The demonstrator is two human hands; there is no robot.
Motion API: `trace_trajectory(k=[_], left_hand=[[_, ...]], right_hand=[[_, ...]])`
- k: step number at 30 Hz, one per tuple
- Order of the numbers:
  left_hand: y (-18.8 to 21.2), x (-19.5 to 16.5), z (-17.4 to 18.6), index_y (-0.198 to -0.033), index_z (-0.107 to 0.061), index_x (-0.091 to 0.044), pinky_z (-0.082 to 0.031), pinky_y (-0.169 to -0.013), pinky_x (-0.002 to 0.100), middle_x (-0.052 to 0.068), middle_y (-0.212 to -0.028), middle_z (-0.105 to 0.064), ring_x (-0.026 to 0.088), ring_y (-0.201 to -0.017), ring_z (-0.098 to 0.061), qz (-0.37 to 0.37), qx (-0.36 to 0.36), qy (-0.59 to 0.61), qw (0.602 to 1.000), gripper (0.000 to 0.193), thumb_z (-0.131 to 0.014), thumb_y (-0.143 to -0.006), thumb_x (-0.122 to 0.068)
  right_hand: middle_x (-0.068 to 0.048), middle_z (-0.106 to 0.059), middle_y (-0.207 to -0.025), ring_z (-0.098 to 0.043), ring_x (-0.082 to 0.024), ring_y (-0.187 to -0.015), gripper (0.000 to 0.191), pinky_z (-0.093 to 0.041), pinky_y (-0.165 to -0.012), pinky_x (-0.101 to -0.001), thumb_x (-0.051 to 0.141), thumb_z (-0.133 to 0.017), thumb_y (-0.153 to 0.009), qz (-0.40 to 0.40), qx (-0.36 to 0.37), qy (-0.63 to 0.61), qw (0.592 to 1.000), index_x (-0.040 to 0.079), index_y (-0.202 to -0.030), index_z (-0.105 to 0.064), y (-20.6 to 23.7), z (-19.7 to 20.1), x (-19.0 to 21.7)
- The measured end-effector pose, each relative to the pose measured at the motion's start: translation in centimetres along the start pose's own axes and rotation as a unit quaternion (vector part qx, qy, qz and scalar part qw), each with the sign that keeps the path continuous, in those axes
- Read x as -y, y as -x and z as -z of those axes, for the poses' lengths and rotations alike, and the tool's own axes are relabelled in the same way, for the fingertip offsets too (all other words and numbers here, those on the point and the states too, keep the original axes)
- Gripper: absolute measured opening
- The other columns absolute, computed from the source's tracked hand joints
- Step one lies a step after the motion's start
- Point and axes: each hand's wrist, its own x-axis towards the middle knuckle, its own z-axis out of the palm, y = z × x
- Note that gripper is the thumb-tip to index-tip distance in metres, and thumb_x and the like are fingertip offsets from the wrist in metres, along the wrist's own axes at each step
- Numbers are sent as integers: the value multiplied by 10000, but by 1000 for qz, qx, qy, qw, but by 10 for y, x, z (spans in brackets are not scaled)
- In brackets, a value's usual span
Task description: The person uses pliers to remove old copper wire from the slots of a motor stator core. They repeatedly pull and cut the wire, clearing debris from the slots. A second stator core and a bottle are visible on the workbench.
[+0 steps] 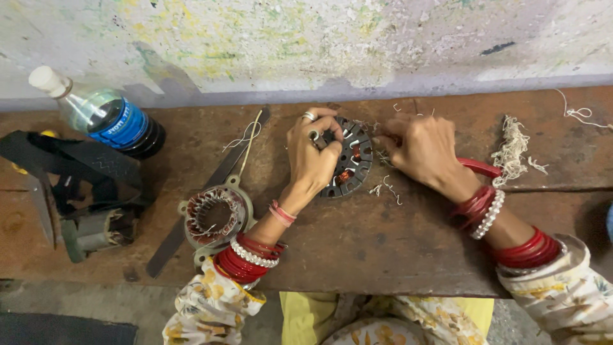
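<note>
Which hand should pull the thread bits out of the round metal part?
Right hand, probably: its fingertips already touch the stator's edge by the threads, while the left hand grips it.

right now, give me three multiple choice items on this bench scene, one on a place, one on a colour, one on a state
1. Where does the plastic bottle lie?
A. at the far left of the bench
B. by the right edge
C. in the person's lap

2. What colour are most of the bangles on the wrists?
A. green
B. red
C. black

3. How is the round slotted stator core held?
A. it lies untouched
B. the left hand holds its rim while the right hand works at its edge
C. it hangs from a hook

Answers:
1. A, it lies on its side near the wall at the left end.
2. B, red stacks show on both wrists, with a white beaded one among them.
3. B, left fingers wrap the rim and right fingers pinch beside it.
</note>
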Motion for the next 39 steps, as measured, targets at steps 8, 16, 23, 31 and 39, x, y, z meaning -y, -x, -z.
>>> trace_trajectory(k=[8,16,23,31,39], left_hand=[[1,-2,-1,-744,-642,-95,-367,-1057,476,52,-1186,-682,304,-1170,-588,-39,9,-47,998,71,-652,-684,-56],[-1,1,-1,-754,-640,-81,-385,-1038,457,61,-1188,-681,315,-1164,-585,-16,3,-42,999,76,-649,-680,-67],[-3,-2,-1,-754,-645,-60,-462,-977,441,85,-1159,-696,323,-1107,-634,1,-13,-10,1000,80,-641,-674,-65],[-4,-4,1,-737,-656,-53,-470,-961,446,90,-1150,-706,335,-1090,-640,20,-13,-14,1000,84,-640,-655,-55],[-4,-2,-1,-731,-660,-67,-453,-982,454,73,-1158,-699,326,-1105,-632,41,-10,-19,999,82,-642,-651,-63]], right_hand=[[-122,-714,-662,-633,-218,-504,174,-495,-525,-377,181,-796,-821,-1,-12,-65,998,146,-989,-824,1,-3,3],[-51,-715,-715,-487,-187,-601,140,-361,-587,-359,215,-785,-900,-136,17,-315,939,89,-957,-800,0,8,-2],[-21,-703,-954,-609,-136,-887,215,-492,-812,-311,253,-653,-978,14,121,-465,877,46,-1026,-681,2,2,3],[-37,-665,-826,-584,-116,-776,171,-489,-688,-291,185,-619,-1008,-47,124,-417,899,19,-1032,-654,2,-2,-1],[-31,-703,-837,-647,-116,-784,153,-533,-716,-295,171,-632,-985,-27,105,-387,916,23,-1013,-658,1,1,-4]])
